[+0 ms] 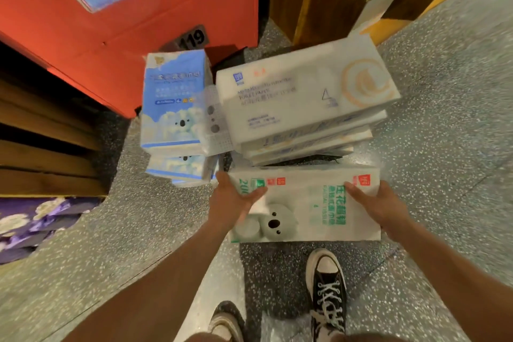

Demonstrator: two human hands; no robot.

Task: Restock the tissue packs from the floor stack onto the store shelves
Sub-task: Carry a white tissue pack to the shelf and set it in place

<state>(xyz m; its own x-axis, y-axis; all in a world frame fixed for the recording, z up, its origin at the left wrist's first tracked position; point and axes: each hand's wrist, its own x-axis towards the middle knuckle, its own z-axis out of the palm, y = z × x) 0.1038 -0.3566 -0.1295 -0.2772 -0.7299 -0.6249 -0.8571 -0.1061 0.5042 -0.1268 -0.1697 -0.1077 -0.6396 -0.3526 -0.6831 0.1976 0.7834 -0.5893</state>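
A white tissue pack with green print and a grey koala (302,205) is held over the floor in front of me. My left hand (233,203) grips its left end, thumb on top. My right hand (380,208) grips its right end the same way. Just beyond it stands a floor stack of white packs with an orange circle logo (302,97). To the left of that stack is a shorter stack of blue koala packs (172,103).
A red display block (138,25) with the number 119 stands behind the stacks. Wooden shelves (41,147) run along the left, with purple packs (36,222) low down. A wooden unit (333,0) is at back right. My shoes (327,286) stand on speckled floor.
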